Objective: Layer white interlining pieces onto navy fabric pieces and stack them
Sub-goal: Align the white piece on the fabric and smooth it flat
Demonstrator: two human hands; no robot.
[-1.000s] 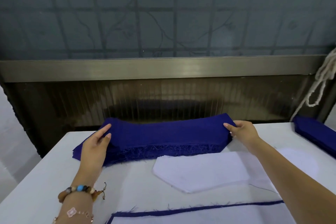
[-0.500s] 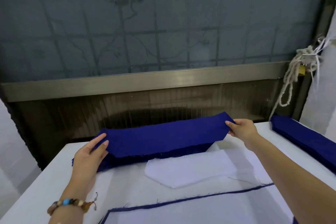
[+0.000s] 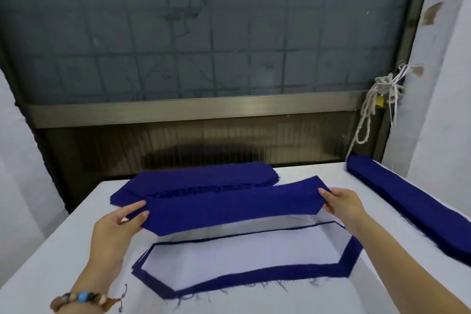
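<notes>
We note one navy piece (image 3: 229, 209) held flat just above the worktop (image 3: 51, 262). Left hand (image 3: 119, 227) pinches its left end, right hand (image 3: 341, 201) its right end. Navy pile (image 3: 198, 178) lies behind at 12 o'clock. At 6, interlining (image 3: 242, 252) tops a navy stack (image 3: 267, 274). Side pile (image 3: 407, 201) at 3.

The navy fabric piece (image 3: 229, 209) is a deep plain blue, matching the far stack (image 3: 198, 178) and the right-hand stack (image 3: 407, 201). The white interlining (image 3: 242, 255) shows plain inside a navy border (image 3: 267, 274) on the white bench (image 3: 66, 250). The bracelet (image 3: 84, 298) mixes brown and cream beads with one bright blue; the window pane (image 3: 229, 33) is grey-blue with a faint grid.
</notes>
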